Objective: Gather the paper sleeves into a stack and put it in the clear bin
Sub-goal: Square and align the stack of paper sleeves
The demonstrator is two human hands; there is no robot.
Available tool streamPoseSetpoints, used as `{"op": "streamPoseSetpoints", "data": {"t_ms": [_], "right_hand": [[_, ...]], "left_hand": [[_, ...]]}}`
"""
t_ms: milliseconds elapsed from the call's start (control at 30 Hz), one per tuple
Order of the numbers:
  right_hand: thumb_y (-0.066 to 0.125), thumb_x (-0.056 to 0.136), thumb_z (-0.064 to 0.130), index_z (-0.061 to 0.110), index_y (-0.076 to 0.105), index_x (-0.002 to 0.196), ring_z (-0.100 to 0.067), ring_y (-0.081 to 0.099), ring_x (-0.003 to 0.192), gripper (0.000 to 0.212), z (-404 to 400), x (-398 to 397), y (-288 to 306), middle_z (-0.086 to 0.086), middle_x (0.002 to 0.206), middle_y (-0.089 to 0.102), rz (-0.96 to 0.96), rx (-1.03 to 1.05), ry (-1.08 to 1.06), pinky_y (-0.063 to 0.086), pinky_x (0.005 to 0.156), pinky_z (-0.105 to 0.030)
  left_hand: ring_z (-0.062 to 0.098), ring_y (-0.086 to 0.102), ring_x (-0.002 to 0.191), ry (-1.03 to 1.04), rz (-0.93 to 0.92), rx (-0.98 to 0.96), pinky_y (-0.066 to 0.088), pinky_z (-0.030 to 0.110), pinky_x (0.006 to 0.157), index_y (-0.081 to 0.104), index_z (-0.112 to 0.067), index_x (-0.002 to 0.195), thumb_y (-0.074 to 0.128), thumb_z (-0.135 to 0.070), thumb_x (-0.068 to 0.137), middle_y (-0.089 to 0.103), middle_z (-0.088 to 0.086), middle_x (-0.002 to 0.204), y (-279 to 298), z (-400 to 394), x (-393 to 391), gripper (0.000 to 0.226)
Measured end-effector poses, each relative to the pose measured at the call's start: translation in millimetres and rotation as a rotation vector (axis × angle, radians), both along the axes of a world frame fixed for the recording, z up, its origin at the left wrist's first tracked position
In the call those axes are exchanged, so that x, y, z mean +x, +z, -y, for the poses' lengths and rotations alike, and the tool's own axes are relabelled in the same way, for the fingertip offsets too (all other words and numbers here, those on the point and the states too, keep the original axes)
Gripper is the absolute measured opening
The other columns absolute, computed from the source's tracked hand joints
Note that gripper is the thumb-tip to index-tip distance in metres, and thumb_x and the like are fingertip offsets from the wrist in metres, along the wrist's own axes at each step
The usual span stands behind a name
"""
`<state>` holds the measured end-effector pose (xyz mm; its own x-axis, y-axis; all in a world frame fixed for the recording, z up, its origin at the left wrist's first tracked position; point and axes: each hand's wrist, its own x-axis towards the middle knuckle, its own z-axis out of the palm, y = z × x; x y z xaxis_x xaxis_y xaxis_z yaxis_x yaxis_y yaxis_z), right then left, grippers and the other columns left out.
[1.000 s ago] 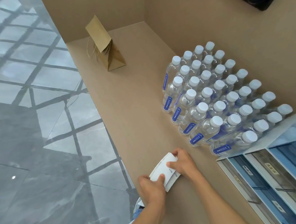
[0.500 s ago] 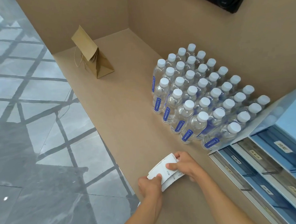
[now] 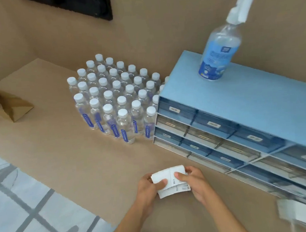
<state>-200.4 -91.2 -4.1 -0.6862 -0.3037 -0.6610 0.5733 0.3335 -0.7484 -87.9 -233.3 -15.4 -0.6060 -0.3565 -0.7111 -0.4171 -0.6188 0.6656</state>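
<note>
The paper sleeves point(image 3: 170, 181) are gripped between both hands' fingers point(image 3: 161, 183), being squared; the clear bin must be located next.

Water bottles point(image 3: 118, 98) beside blue drawer cabinet point(image 3: 238, 114)

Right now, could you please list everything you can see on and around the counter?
paper sleeves: small stack, white with print, held over the counter's near edge
water bottles: roughly three dozen, clear with white caps and blue labels, grouped left of the drawer unit
drawer unit: one, blue, right side against the wall
large bottle: one, clear with blue label, white wrap at its neck, on the drawer unit
paper bag: one, brown, far left
counter: one, tan
white object: bottom right, too blurred to tell
left hand: grips the sleeves' left end
right hand: grips their right end
</note>
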Motion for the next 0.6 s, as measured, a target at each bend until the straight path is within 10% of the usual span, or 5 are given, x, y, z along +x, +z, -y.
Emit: {"op": "streamPoseSetpoints", "data": {"t_ms": [133, 300, 600], "right_hand": [[0.081, 0.074, 0.003, 0.005, 0.064, 0.102, -0.032, 0.075, 0.087, 0.033, -73, 8, 2, -0.016, 0.099, 0.076, -0.015, -0.031, -0.183, 0.061, 0.079, -0.046], [0.073, 0.078, -0.006, 0.009, 0.064, 0.108, -0.029, 0.071, 0.097, 0.035, -144, 30, 0, -0.013, 0.106, 0.075, -0.082, -0.105, -0.275, 0.058, 0.084, -0.04], [0.07, 0.082, 0.0, 0.023, 0.051, 0.117, -0.016, 0.065, 0.104, 0.046, -200, 73, -27, -0.003, 0.113, 0.068, -0.271, -0.071, -0.266, 0.05, 0.094, -0.03]], "left_hand": [[0.033, 0.075, 0.098, -0.225, -0.019, -0.02, 0.06, 0.048, 0.086, 0.059, -0.003, 0.12, 0.086, 0.002, 0.067, 0.076, 0.016, 0.108, 1, -53, -21, 0.059], [0.002, 0.072, 0.068, -0.503, -0.058, -0.277, 0.053, 0.017, 0.056, 0.063, -0.018, 0.099, 0.081, 0.008, 0.066, 0.076, -0.003, 0.083, 0, -112, -34, 0.045], [0.008, 0.066, 0.087, -0.683, -0.269, -0.647, 0.05, 0.012, 0.076, 0.056, -0.012, 0.113, 0.075, 0.01, 0.071, 0.07, 0.005, 0.099, -12, -169, -23, 0.051]]}}
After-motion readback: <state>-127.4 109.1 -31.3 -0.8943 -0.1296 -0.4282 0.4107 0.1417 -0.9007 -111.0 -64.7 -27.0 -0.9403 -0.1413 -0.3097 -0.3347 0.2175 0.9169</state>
